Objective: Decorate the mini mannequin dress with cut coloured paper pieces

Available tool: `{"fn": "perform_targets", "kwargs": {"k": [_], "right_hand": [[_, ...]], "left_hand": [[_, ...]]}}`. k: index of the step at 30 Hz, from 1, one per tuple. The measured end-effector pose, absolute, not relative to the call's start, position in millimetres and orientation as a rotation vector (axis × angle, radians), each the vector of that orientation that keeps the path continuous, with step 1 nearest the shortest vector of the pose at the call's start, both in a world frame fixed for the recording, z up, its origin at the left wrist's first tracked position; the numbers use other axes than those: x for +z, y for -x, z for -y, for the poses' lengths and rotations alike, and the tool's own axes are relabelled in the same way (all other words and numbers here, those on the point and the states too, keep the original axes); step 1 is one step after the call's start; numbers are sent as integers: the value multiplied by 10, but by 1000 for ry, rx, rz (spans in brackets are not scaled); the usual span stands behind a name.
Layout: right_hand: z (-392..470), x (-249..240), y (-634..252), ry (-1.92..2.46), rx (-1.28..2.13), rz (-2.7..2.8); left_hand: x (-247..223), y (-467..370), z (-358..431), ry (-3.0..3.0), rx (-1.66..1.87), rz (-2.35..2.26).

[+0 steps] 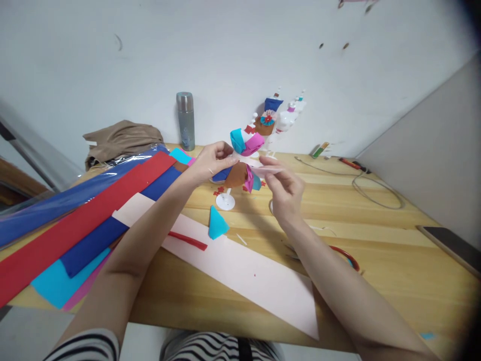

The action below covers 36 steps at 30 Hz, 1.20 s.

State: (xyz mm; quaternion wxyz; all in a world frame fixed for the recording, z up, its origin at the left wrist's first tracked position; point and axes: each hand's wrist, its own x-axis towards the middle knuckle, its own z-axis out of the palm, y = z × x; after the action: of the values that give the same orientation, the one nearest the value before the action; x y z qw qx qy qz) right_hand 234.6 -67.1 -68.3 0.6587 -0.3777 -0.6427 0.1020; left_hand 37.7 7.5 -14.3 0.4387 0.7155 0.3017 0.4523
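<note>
At twelve o'clock, pale paper (273,171) is pinched by the right hand (287,189) (left hand (213,161): hold unclear) and could be torn by overpulling.

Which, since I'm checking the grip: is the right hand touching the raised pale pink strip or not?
Touching: the head view shows the raised pale pink strip pinched in the right hand, with no visible gap.
</note>
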Motion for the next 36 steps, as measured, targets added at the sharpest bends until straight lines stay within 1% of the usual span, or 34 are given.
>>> {"fn": "perform_targets", "kwargs": {"k": [16,19,27,30,33,36], "right_hand": [[673,-670,-2311,852,620,1201],[720,-637,-2289,867,467,1292],[741,-663,-2265,835,-296,1680],[720,-694,-2256,789,-518,1747],[721,-711,-2247,817,-574,1787],[735,-716,-2249,841,-520,1815]], "left_hand": [[-128,-380,-48,-1723,1112,-742],[-127,-378,-28,-1732,1126,-751],[-142,-382,-29,-1728,1078,-712],[-129,-375,-9,-1733,1072,-674],[-119,-370,2,-1756,1065,-675],[-110,-370,4,-1779,1058,-707]]}}
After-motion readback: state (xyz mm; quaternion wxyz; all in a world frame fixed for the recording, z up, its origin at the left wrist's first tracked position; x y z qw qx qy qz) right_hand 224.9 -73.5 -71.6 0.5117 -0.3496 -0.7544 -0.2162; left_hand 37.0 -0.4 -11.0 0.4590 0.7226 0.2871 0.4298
